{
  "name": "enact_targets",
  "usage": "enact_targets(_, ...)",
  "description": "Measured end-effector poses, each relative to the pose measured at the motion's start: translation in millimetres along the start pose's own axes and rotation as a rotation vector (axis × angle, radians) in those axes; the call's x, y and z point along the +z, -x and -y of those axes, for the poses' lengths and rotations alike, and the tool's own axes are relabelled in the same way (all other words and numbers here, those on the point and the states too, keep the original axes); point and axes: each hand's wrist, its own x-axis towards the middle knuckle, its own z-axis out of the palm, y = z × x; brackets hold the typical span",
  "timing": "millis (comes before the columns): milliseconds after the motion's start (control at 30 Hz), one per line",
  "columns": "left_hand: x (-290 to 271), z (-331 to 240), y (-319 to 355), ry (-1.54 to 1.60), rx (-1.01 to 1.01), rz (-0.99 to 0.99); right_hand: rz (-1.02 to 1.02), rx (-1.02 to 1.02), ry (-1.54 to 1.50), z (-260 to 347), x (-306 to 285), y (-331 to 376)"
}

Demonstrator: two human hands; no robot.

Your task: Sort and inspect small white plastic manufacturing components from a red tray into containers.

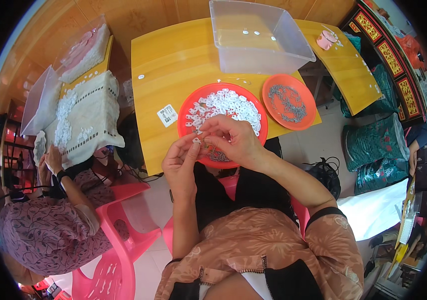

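Left hand (179, 161) and right hand (233, 140), pinched shut on a small white piece (196, 141) over the red plate (186, 132); probably light, stiff, best nipped by its edges.

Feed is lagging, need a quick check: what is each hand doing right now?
Left hand: fingers pinched on a small white piece.
Right hand: fingers curled, pinching the same piece over the red plate.

Both forearms up from the lower edge, bare, elbows bent, converging ahead of the chest. Left hand (179, 162) raised, palm turned inward, thumb and forefinger pinched in a fine grip at the tips. Right hand (233, 140) arched over from the right, fingers curled, fingertips meeting the left's. Wrists slightly flexed.
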Motion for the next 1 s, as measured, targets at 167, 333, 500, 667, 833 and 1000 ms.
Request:
enact_targets(167,1,0,1,0.015,-0.009,0.021,0.006,0.005,-0.005,1,0,3)
enact_targets(333,2,0,2,-0.006,-0.012,0.012,0.015,0.0,-0.015,3,-2,4)
enact_targets(500,0,3,2,-0.035,-0.02,0.022,0.011,0.018,-0.08,0,-2,5)
enact_targets(667,1,1,3,-0.007,-0.048,0.031,0.005,0.035,-0.098,-3,-1,8)
enact_targets(833,4,1,5,-0.061,0.002,0.025,-0.006,0.066,-0.107,-2,1,12)
enact_targets(1000,7,2,6,-0.139,0.051,0.011,-0.024,0.057,-0.091,-5,5,14)
